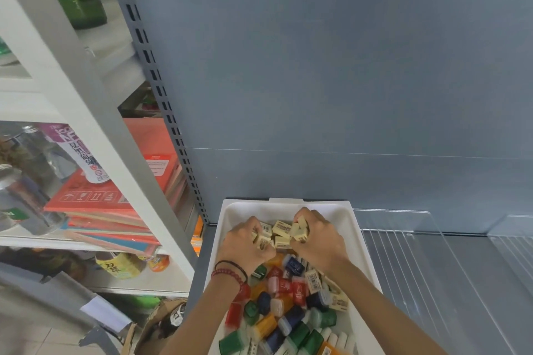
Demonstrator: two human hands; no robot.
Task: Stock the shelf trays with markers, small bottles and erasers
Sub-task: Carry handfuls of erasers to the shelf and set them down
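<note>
**Both hands on erasers at the far end of the tray**

Head view:
- A white tray (227, 212) sits on a grey shelf (476, 256), with its far end close to the grey-blue back panel (317, 66).
- The left hand (248, 242) and the right hand (320, 239) are both at the far end of the tray, side by side.
- Left grip: fingers curled round several pale yellow erasers (282, 229).
- Right grip: fingers curled round more of the same erasers, which show at the fingertips.
- Loose erasers lie between the two hands on the tray floor.
- Small bottles (277, 311) with red, green, blue, orange and pink caps fill the near half of the tray, under the forearms.
- White-bodied markers (341, 339) lie at the near right corner of the tray.
- Two bracelets (230, 269), one dark and one of red beads, circle the left wrist.
- A clear divider (409, 236) stands on the shelf just right of the tray.
- A stack of red books (109, 204) lies on the neighbouring white shelving to the left
</note>
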